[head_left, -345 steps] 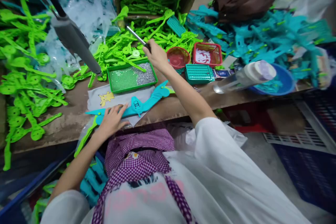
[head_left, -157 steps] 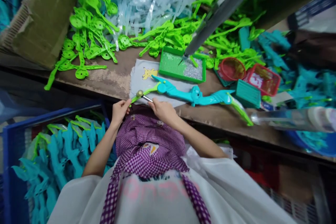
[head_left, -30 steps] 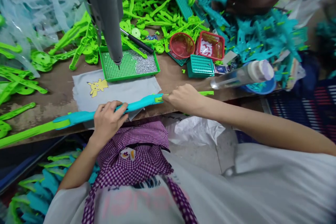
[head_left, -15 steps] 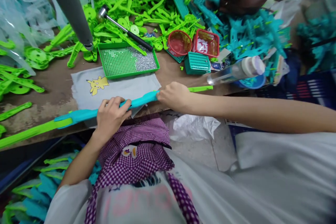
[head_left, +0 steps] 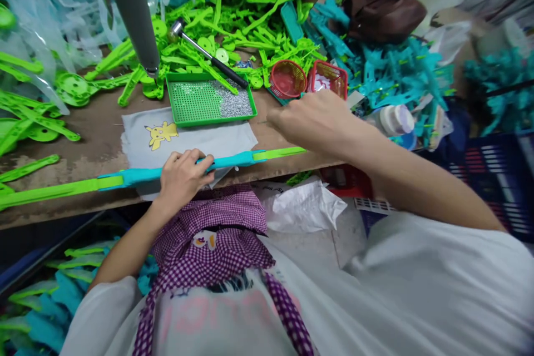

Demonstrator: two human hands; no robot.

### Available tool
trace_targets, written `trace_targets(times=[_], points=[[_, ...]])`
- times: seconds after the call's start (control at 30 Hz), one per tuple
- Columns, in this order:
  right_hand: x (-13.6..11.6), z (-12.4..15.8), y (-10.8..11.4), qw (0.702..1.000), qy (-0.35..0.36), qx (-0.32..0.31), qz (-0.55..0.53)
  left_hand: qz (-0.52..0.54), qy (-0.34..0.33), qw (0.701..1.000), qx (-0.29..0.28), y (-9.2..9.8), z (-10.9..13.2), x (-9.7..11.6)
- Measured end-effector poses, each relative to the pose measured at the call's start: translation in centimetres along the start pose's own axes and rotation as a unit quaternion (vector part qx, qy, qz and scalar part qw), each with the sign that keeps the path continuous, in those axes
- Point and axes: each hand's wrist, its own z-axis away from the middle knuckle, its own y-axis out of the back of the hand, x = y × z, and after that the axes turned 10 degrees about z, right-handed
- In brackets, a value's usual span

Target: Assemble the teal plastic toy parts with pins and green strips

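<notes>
Cool, moderate light falls on the counter (head_left: 98, 153); dark shadow lies beneath it at left; the metal bits (head_left: 237, 104) glint and the white bag (head_left: 308, 206) shines; the right sleeve (head_left: 442, 278) and outer edges look stretched and blurred.

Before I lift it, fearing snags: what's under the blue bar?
Grey cloth shows on both sides of the blue bar, likely running beneath. It and the left hand hide the rest.
</notes>
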Motion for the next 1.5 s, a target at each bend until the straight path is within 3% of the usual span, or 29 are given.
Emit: trace_targets(times=[0.1,0.17,0.3,0.43,0.57,0.73,0.87,0.97,1.07,1.17,1.23,1.3,1.37,1.5], points=[[2.2,-1.7,-2.7,0.994,-0.001,-0.080,0.076,0.010,0.013,1.000,0.004,0.0,0.3,-0.2],[2.6,-2.7,-4.5,0.994,0.018,-0.079,0.069,0.026,0.017,0.999,0.007,0.0,0.4,-0.4],[0.5,-2.2,-5.7,0.995,0.034,0.088,-0.036,0.053,0.025,0.998,-0.001,0.4,0.1,-0.7],[-4.6,-0.4,-6.7,0.937,0.127,0.226,-0.236,0.087,0.043,0.995,-0.006,1.6,0.2,-0.9],[-8.5,-0.6,-9.4,0.907,0.109,0.257,-0.317,0.129,0.028,0.991,-0.001,2.5,1.3,-0.6],[-9.2,-1.6,-9.9,0.915,0.107,0.247,-0.300,0.120,0.068,0.990,0.039,1.9,1.2,-0.5],[-6.9,-1.9,-7.5,0.929,0.087,0.170,-0.317,0.097,0.108,0.989,-0.002,4.4,1.8,-1.4],[-3.9,-1.9,-6.1,0.923,0.115,0.044,-0.364,0.011,0.053,0.998,-0.038,8.1,4.3,-1.2],[-1.9,-2.5,-6.1,0.900,0.139,-0.090,-0.402,-0.064,0.021,0.993,-0.093,10.8,7.3,0.0],[-1.7,-3.8,-6.5,0.884,0.132,-0.188,-0.406,-0.097,0.033,0.991,-0.083,11.5,9.0,1.1],[-1.6,-4.6,-6.0,0.897,0.128,-0.203,-0.371,-0.103,0.056,0.991,-0.063,11.4,9.3,1.2],[-0.6,-4.5,-4.9,0.927,0.140,-0.147,-0.316,-0.096,0.070,0.991,-0.058,11.4,9.0,0.7],[1.2,-3.4,-3.8,0.950,0.159,-0.051,-0.263,-0.087,0.075,0.992,-0.061,11.8,8.4,-0.4],[4.2,0.8,-4.4,0.955,0.168,0.110,-0.218,-0.080,0.067,0.993,-0.060,13.0,6.6,-2.9]])
